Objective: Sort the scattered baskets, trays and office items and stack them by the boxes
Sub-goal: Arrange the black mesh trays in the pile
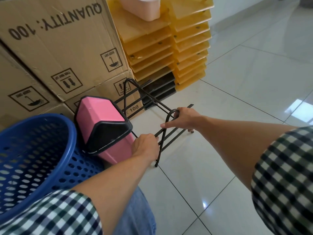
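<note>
A black metal rack (135, 92) with triangular end frames and long bars stands on the white tile floor in front of the cardboard boxes (55, 48). My left hand (145, 145) grips one of its bars at the near end. My right hand (183, 120) holds the top of the near triangular frame, fingers curled over the loop. A pink bin with a black swing lid (101, 122) lies tilted beside the rack, leaning on a blue perforated basket (33, 156).
Two stacks of yellow trays (171, 46) stand to the right of the boxes, with dark trays at the bottom and a pale pink container (142, 7) on top. Glossy tile floor (245, 85) stretches to the right.
</note>
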The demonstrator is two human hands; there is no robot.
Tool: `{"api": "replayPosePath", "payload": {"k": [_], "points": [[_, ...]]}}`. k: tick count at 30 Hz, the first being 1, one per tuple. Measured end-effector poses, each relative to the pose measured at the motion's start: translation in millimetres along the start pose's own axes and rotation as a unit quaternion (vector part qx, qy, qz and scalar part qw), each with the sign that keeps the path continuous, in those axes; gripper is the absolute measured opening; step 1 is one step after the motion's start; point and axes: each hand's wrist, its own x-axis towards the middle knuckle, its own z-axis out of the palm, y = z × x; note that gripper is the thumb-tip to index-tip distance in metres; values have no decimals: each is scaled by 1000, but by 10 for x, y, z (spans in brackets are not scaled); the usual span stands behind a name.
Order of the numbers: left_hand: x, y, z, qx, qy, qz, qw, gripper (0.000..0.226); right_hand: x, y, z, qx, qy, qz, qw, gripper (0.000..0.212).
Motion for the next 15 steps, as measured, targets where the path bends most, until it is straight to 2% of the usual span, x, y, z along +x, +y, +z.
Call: {"api": "replayPosePath", "payload": {"k": [2,7,10,12,14,15], "points": [[12,-22,-1,-3,-3,-2,1000,37,-12,-31,21,-3,0,-1,1000,89],[-10,17,-78,15,6,-27,999,36,-28,-87,54,-21,-3,11,1000,113],[-89,127,-129,39,71,-38,996,47,-96,-79,-39,-6,-38,13,999,117],[-164,248,-195,15,151,5,988,48,-161,-34,-165,15,-67,24,997,119],[-233,422,-284,-48,228,90,968,38,-237,78,-335,22,-76,42,996,118],[-249,536,-320,-76,241,132,958,34,-288,157,-432,18,-69,53,996,114]]}}
